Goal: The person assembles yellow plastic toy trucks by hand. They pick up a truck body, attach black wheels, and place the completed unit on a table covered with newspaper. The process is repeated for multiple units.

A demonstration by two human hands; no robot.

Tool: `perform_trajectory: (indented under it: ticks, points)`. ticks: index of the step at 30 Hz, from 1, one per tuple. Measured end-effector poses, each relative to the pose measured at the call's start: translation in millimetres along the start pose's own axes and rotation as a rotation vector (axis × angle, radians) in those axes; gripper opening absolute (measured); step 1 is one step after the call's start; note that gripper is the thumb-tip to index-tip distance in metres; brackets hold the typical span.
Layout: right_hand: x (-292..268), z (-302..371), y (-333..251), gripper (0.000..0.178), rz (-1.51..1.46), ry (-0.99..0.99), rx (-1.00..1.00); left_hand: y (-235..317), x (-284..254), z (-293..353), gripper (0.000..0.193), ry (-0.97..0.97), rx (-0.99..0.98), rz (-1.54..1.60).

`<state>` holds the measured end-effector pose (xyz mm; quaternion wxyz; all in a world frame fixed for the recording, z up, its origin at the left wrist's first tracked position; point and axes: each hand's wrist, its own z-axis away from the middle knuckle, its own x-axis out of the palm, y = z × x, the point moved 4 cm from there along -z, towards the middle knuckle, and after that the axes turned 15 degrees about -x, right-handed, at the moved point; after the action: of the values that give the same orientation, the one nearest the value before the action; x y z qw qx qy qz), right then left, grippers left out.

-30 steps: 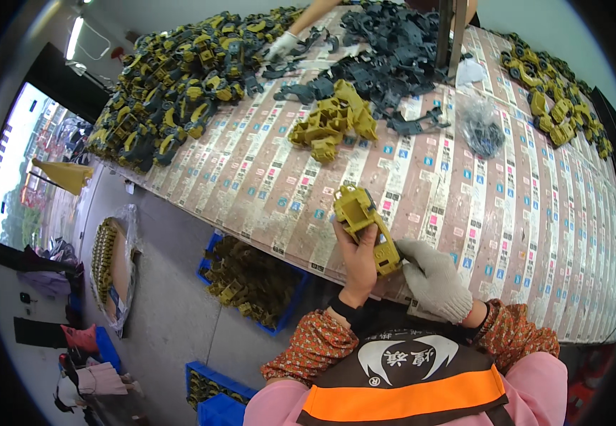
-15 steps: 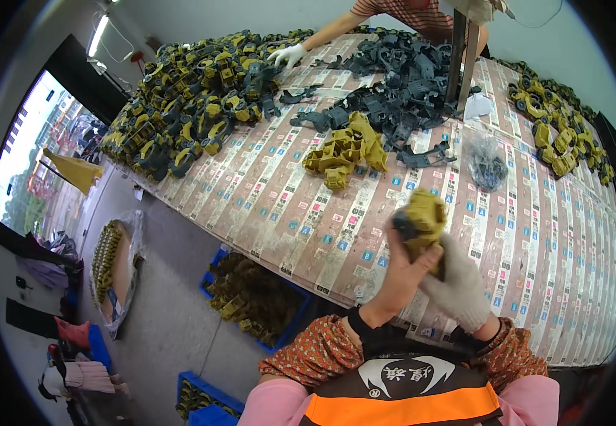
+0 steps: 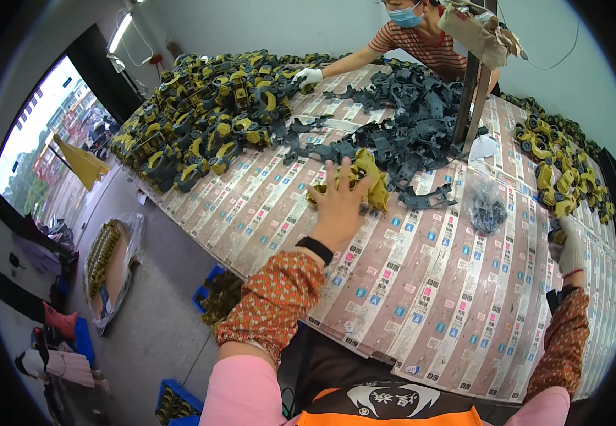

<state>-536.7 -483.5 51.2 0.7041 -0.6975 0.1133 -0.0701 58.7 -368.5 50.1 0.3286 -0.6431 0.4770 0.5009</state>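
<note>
My bare left hand (image 3: 338, 206) reaches out over a small cluster of yellow plastic toy body shells (image 3: 373, 183). Its fingers are spread, and they cover part of the cluster. Far to the right, my right hand (image 3: 571, 248), in a whitish knit glove, is closed around a toy vehicle (image 3: 556, 235) in yellow and dark plastic, mostly hidden by the glove. That hand is just short of a pile of yellow-and-black toy vehicles (image 3: 562, 176) along the table's right side. Beyond the shells spreads a heap of dark grey plastic chassis parts (image 3: 411, 106).
A large heap of yellow-and-black toy vehicles (image 3: 201, 117) covers the table's (image 3: 421, 284) far left. A co-worker's gloved hand (image 3: 309, 77) touches it. A metal post (image 3: 470, 92) rises behind a clear plastic bag (image 3: 486, 209). Blue crates (image 3: 178, 403) stand on the floor.
My hands have parted. The toy vehicle both held in front of me is now far right in my right hand, while my left has moved forward to the yellow shells, fingers spread.
</note>
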Motion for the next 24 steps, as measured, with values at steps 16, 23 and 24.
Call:
perform_trajectory:
  ticks: [16,23,24]
  points:
    - [311.4,136.0,-48.2,0.033,0.448,-0.735,-1.013,-36.2,10.6,13.2,0.065,0.008,0.230,0.334]
    - [427.5,169.2,-33.6,0.031,0.614,-0.812,-1.165,-46.3,-13.4,65.6,0.068,-0.025,0.391,0.397]
    - [433.2,175.7,-26.5,0.030,0.586,-0.863,-1.184,-50.9,-14.5,70.9,0.068,-0.028,0.397,0.407]
